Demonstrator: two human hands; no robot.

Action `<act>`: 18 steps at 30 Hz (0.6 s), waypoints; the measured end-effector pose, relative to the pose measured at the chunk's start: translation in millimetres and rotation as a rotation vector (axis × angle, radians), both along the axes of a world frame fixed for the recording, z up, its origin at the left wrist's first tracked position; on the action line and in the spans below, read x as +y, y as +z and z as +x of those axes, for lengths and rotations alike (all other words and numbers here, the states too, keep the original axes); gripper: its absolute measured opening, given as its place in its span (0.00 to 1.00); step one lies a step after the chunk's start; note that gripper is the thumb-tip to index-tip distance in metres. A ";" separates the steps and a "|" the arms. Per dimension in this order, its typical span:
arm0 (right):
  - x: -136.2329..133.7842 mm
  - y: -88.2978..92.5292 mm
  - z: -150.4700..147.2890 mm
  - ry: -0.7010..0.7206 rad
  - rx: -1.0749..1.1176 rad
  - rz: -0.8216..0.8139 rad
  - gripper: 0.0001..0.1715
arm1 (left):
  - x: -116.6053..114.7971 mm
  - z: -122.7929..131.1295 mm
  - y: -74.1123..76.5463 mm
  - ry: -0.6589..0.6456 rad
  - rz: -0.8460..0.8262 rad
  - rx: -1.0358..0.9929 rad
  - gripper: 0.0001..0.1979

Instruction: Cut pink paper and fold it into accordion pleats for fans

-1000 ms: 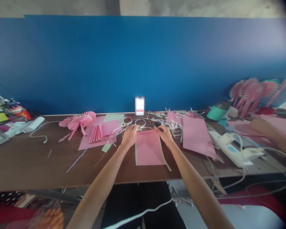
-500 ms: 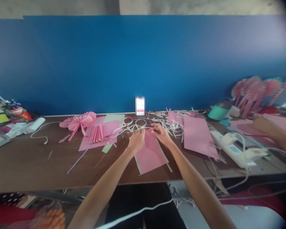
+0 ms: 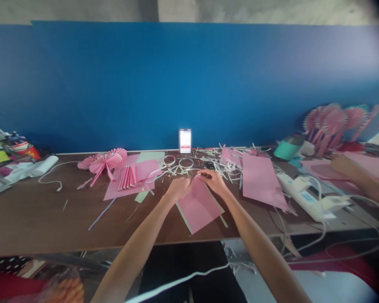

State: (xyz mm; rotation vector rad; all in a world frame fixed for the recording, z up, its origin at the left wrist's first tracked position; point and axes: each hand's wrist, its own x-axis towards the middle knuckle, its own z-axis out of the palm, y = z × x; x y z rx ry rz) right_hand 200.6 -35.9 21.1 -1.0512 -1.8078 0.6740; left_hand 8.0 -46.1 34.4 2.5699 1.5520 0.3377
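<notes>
A pink paper sheet (image 3: 202,210) is lying near the middle of the bench's (image 3: 50,219) front edge, skewed to it, one corner pointing almost straight at that edge. Its long axis is running from the hands back toward the person and slightly rightward, so nearly all of the sheet is spreading on the near side of them. Both hands are working at its far end: the left hand (image 3: 178,188) is covering the far left part, fingers curled — whether it is gripping or only pressing, I cannot tell — while the right hand (image 3: 215,181) is pinching the far edge with bent fingertips, apparently. Neither is clearly nearer. White paper strips (image 3: 230,166) are littering the bench just beyond, toward its back edge; pleated paper fans (image 3: 105,166) are sitting to the left, and another flat pink sheet (image 3: 262,181) is lying to the right.
</notes>
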 end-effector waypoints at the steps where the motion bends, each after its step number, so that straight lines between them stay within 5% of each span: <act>1: -0.6 1.1 -0.4 0.001 -0.008 -0.005 0.16 | 0.9 -1.6 -0.8 -0.020 -0.004 -0.010 0.23; 18: -1.9 4.2 -0.8 -0.002 0.085 -0.059 0.14 | 0.3 1.8 -4.8 -0.043 0.031 -0.119 0.23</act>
